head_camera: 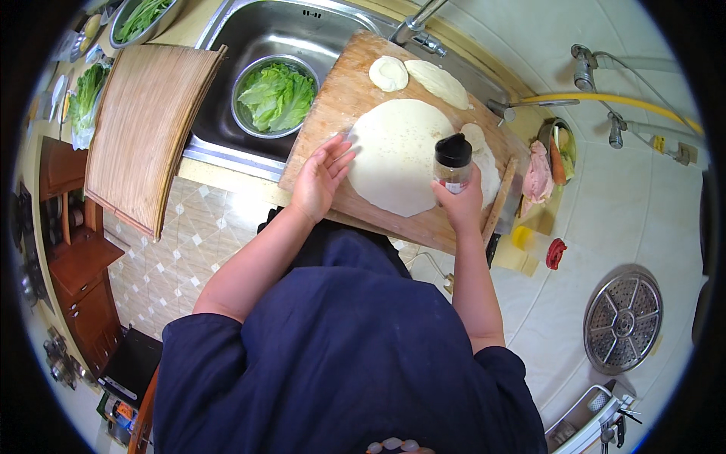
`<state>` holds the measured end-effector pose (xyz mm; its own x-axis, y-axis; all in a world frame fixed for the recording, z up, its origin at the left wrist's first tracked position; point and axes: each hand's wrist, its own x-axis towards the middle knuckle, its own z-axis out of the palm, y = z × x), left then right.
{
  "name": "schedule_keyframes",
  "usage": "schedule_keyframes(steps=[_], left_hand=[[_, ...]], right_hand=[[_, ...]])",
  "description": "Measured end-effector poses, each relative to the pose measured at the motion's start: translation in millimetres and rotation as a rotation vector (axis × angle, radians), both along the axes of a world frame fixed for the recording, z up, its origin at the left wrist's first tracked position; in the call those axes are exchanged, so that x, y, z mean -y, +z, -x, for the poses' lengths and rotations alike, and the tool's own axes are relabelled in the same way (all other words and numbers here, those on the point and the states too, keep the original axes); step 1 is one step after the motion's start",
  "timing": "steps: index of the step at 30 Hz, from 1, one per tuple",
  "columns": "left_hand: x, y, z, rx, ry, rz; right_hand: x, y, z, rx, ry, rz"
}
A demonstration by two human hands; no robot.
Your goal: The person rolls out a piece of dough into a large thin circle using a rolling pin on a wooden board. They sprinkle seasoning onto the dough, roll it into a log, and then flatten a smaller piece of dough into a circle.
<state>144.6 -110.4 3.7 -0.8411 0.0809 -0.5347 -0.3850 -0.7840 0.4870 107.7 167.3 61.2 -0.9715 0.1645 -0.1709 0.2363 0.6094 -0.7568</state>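
Note:
A large round sheet of rolled dough (397, 159) lies on a wooden board (334, 102), with brown specks sprinkled over its upper and right parts. My right hand (462, 201) grips a clear spice jar with a black lid (453, 153) above the sheet's right side. Palm up and fingers apart, my left hand (323, 176) is at the sheet's left edge and holds nothing. Beyond the sheet lie a round dough piece (388, 74) and an oval one (437, 83). A small dough piece (472, 136) and white flour (486, 164) are at the right.
Left of the board, a steel sink (227, 62) holds a metal bowl (235, 108) of lettuce (277, 96). A slatted mat (147, 125) spans the sink's left side. The faucet (417, 31) rises behind the board. Raw meat (537, 173) and a bowl with a carrot (556, 156) stand right.

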Motion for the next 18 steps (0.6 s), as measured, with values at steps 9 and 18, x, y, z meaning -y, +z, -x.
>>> schedule_keyframes(steps=[9, 18], left_hand=[[8, 4, -2, 0.007, 0.023, -0.003], [18, -1, -9, 0.023, 0.053, -0.023]], right_hand=[[32, -2, 20, 0.025, 0.069, -0.116], [56, -4, 11, 0.090, 0.184, -0.144]])
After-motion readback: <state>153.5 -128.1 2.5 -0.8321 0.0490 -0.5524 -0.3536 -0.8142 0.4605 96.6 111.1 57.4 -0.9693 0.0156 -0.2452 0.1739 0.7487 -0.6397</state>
